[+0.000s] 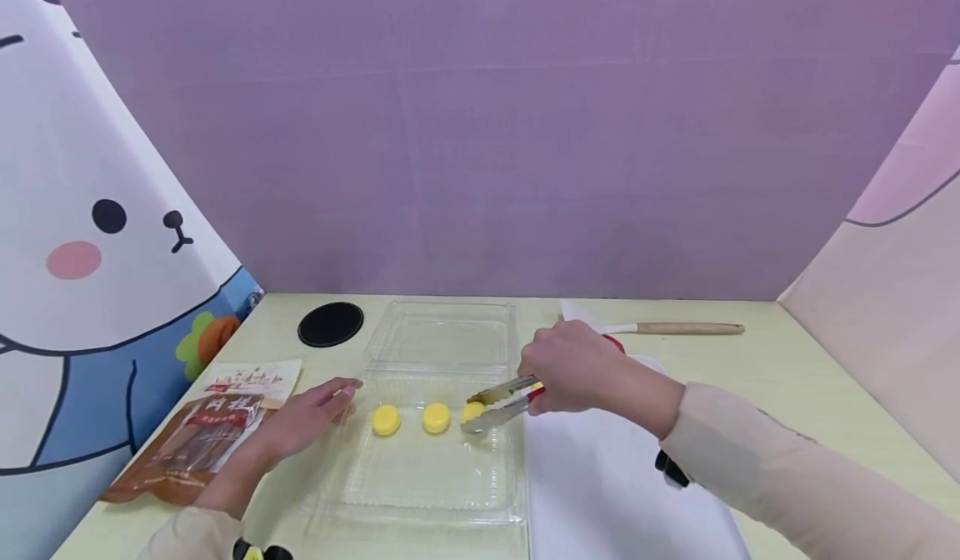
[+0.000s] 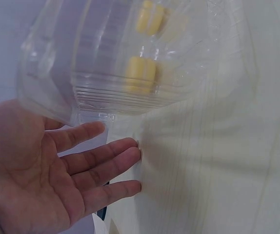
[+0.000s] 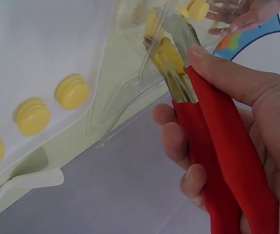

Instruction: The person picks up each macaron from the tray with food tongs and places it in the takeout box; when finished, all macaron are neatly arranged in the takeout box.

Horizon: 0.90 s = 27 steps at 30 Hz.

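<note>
My right hand [image 1: 573, 368] grips a pair of red-handled metal tongs [image 3: 228, 141] over the right side of a clear plastic container [image 1: 420, 481]. At the tong tips is a yellow macaron [image 1: 472, 411], with the metal ends on either side of it. A middle macaron [image 1: 436, 417] and a left macaron [image 1: 386, 420] sit in a row inside the container. My left hand [image 1: 303, 422] is beside the container's left wall, holding nothing. In the left wrist view its fingers are extended, with the index fingertip right at the container's edge.
The container's lid [image 1: 442, 335] lies folded back behind it. On the right is a white tray [image 1: 607, 477], where three macarons [image 3: 34, 117] show in the right wrist view. A spatula [image 1: 690, 327], a black disc [image 1: 331, 324] and a snack bag [image 1: 202, 435] lie around.
</note>
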Each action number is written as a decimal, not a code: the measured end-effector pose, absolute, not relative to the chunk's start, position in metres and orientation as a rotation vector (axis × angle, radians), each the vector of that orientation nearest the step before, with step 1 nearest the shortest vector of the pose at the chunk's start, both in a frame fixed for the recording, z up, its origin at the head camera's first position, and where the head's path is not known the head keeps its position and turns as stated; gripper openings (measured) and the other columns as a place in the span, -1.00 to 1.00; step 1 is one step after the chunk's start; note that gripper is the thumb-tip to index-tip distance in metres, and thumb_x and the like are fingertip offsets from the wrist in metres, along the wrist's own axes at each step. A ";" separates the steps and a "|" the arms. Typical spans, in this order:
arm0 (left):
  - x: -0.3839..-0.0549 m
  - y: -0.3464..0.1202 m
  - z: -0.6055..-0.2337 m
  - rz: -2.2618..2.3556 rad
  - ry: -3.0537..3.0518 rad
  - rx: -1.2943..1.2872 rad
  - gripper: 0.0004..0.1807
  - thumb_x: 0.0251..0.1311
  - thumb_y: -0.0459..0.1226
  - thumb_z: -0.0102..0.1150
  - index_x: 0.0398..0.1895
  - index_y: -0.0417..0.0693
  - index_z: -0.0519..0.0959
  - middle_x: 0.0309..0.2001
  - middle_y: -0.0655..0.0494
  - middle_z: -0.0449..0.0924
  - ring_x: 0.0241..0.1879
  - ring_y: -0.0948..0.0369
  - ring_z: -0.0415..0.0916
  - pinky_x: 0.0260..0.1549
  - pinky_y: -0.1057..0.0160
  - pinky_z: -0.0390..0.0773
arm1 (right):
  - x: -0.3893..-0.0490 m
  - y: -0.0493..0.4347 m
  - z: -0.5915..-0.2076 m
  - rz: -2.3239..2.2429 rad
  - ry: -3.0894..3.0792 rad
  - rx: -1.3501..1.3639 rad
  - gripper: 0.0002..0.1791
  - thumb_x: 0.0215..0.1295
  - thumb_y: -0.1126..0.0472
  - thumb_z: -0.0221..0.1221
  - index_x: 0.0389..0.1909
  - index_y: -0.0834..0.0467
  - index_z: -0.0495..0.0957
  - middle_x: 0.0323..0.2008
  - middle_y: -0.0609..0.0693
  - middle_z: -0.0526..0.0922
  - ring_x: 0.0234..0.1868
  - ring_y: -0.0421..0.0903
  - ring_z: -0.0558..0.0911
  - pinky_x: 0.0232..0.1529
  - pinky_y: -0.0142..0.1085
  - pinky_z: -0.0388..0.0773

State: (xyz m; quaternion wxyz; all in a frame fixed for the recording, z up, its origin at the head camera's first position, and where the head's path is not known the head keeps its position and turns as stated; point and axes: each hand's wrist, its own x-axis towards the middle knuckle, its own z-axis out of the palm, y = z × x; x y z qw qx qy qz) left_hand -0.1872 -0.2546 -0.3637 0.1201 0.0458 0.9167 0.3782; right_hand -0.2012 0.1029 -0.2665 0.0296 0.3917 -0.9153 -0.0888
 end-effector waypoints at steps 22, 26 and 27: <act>-0.188 -0.254 -0.362 1.109 2.692 0.160 -0.46 0.62 -0.04 -0.17 0.44 -0.18 0.37 0.20 -0.26 0.56 0.14 -0.12 0.55 0.17 -0.26 0.41 | -0.204 0.105 -0.265 -0.208 -2.920 1.152 -0.77 0.05 -0.09 0.52 -0.39 -0.06 0.76 -0.58 -0.26 0.51 -0.53 -0.23 0.40 -0.50 -0.33 0.39; -0.188 -0.254 -0.362 1.107 2.684 0.145 -0.46 0.62 -0.03 -0.18 0.45 -0.17 0.37 0.23 -0.30 0.53 0.16 -0.15 0.54 0.18 -0.28 0.40 | -0.206 0.116 -0.265 -0.120 -2.930 1.157 -0.70 0.10 -0.10 0.50 -0.22 -0.05 0.78 -0.59 -0.29 0.50 -0.54 -0.24 0.40 -0.49 -0.33 0.37; -0.188 -0.254 -0.362 1.108 2.683 0.135 -0.46 0.62 -0.02 -0.18 0.45 -0.16 0.37 0.23 -0.29 0.53 0.16 -0.14 0.54 0.19 -0.28 0.39 | -0.206 0.119 -0.265 -0.090 -2.935 1.149 -0.67 0.10 -0.11 0.50 -0.17 -0.05 0.77 -0.58 -0.30 0.51 -0.53 -0.24 0.40 -0.49 -0.33 0.36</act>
